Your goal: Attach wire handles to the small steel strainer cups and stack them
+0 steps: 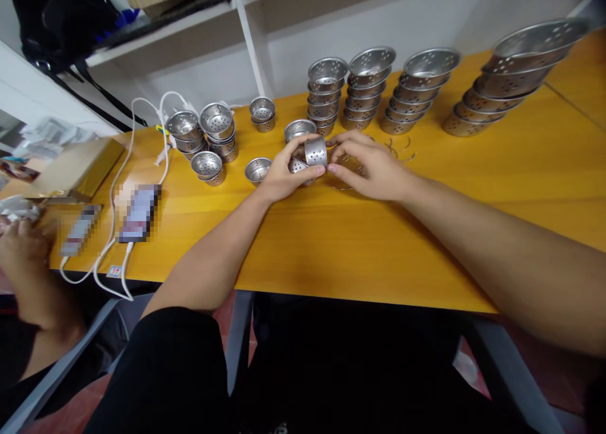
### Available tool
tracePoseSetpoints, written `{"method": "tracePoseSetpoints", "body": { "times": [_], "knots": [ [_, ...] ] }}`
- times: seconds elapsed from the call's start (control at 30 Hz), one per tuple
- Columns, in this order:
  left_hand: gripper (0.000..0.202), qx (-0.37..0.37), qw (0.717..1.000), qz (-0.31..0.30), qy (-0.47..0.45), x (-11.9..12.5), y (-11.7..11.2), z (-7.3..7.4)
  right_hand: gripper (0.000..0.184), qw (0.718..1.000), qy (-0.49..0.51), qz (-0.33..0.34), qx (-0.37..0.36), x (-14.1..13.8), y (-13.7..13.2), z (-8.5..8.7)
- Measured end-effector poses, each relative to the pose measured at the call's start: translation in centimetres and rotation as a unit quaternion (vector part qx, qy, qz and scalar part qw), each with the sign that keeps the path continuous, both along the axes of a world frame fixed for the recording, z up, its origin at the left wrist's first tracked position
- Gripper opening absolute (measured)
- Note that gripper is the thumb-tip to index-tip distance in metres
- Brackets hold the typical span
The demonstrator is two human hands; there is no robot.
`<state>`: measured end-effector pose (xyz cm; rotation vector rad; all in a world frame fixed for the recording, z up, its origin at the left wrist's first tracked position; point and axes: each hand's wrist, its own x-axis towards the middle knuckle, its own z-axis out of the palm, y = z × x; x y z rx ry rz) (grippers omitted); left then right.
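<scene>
A small perforated steel cup (315, 151) is held on its side just above the yellow table (331, 232). My left hand (283, 174) grips it from the left, thumb on its bottom edge. My right hand (367, 163) pinches its right side with thumb and fingertips. A second small cup (297, 164) sits under my left fingers. Thin wire rings (400, 148) lie on the table just past my right hand.
Loose small strainer cups (208, 167) and short stacks (218, 127) stand at the left. Taller stacks of bowls (326, 93) and wide strainers (511, 80) line the back right. Two phones (139, 212) with white cables lie at the left, beside another person's hand (21, 251).
</scene>
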<state>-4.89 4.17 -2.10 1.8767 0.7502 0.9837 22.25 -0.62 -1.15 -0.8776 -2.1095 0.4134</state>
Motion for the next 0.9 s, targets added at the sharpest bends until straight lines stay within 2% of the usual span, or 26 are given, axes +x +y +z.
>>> {"method": "tracePoseSetpoints", "body": {
  "times": [0.3,0.6,0.73,0.9],
  "knots": [
    [0.106,-0.007,1.0,-0.022,0.012,-0.3,0.4,0.2,0.042,0.999,0.008,0.026,-0.022,0.3,0.2,0.5],
    [0.097,0.045,0.998,-0.036,0.029,-1.3,0.6,0.7,0.045,0.993,0.093,0.045,-0.06,-0.2,0.7,0.4],
    [0.092,0.062,0.998,-0.019,0.012,-2.0,1.8,0.1,0.042,0.982,0.13,0.09,-0.102,0.0,0.6,0.5],
    [0.088,0.049,0.999,0.015,-0.017,-2.1,2.0,-0.2,0.039,0.983,0.138,0.083,-0.086,0.1,0.4,0.4]
  ]
}}
